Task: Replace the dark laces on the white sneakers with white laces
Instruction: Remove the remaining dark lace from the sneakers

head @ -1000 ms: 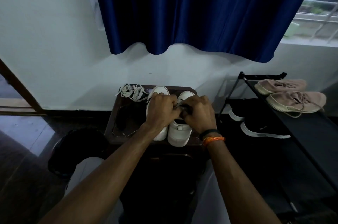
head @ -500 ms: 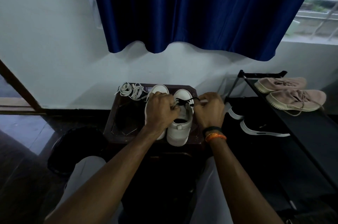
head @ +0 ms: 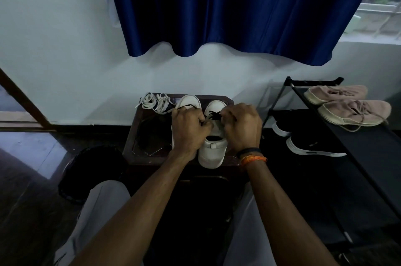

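Two white sneakers stand side by side on a small dark wooden table (head: 138,155), toes pointing away from me. My left hand (head: 188,130) covers most of the left sneaker (head: 187,100) and pinches the dark lace (head: 213,116) of the right sneaker (head: 211,152). From the other side my right hand (head: 242,126) pinches the same dark lace over that shoe's tongue. A bundle of white laces (head: 155,103) lies at the table's far left corner.
A black shoe rack (head: 347,135) stands to the right with a pair of pink sneakers (head: 347,107) on top and black shoes (head: 310,146) below. A blue curtain (head: 227,9) hangs on the wall ahead. A dark round object (head: 91,170) sits on the floor at left.
My right hand pulled out to the right with the dark lace, then came back in over the right sneaker. My left hand stayed on the shoes.
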`<state>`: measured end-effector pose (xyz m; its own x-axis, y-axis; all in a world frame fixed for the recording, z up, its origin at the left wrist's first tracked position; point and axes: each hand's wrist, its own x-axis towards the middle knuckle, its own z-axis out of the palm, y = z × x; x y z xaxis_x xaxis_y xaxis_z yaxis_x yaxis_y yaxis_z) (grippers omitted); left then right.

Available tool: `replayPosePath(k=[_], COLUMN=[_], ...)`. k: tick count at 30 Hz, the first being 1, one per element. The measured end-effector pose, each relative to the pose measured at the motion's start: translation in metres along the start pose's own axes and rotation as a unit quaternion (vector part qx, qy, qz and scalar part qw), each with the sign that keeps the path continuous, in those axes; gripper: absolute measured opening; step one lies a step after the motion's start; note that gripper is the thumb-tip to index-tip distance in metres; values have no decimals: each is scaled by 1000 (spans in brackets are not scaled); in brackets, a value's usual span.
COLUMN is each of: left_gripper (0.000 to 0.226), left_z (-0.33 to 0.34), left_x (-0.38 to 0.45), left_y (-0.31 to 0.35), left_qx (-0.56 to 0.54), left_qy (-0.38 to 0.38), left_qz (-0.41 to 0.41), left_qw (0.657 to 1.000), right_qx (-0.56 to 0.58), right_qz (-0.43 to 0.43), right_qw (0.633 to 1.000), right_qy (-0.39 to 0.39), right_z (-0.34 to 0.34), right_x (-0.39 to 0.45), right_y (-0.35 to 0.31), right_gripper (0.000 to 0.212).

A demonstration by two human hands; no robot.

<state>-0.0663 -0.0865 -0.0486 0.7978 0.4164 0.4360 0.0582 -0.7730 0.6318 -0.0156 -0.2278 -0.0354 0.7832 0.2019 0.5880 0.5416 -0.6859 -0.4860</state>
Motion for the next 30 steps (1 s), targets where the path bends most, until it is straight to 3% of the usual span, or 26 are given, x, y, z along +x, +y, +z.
replayPosePath(k=[2, 4, 6, 12, 15, 17, 22, 24, 26, 30], left_gripper=[21, 24, 25, 21, 20, 22, 21, 22, 22, 21], left_z=[1, 3, 3, 0, -3, -3, -2, -2, -2, -2], left_x=[-2, -3, -3, -5, -5, -4, -5, -5, -5, -4], left_y=[0, -1, -1, 4, 4, 4, 3, 2, 2, 2], left_qx=[-2, -1, -2, -3, -4, -12, -9, -9, -5, -3], left_qy=[1, 3, 10, 11, 11, 11, 8, 5, 3, 4], left_qz=[-10, -12, -11, 0, 11, 17, 10, 7, 5, 9], left_qw=[1000, 1000, 1000, 1000, 1000, 1000, 1000, 1000, 1000, 1000], right_qx=[70, 75, 50, 39, -11, -6, 38, 99, 207, 375], right_qz=[147, 246, 233, 62, -3, 12, 67, 115, 179, 272], right_qw=[984, 963, 971, 994, 983, 980, 989, 981, 954, 881], right_qy=[67, 80, 30, -85, -186, -199, -127, -122, -122, -101], right_z=[-9, -19, -23, -13, -5, -6, -5, -4, -5, -8], right_x=[6, 13, 15, 6, 1, -2, 1, 1, -2, -6], right_y=[8, 20, 26, 3, -2, -2, 4, 11, 20, 34], right_gripper=[12, 12, 15, 47, 45, 36, 15, 16, 23, 4])
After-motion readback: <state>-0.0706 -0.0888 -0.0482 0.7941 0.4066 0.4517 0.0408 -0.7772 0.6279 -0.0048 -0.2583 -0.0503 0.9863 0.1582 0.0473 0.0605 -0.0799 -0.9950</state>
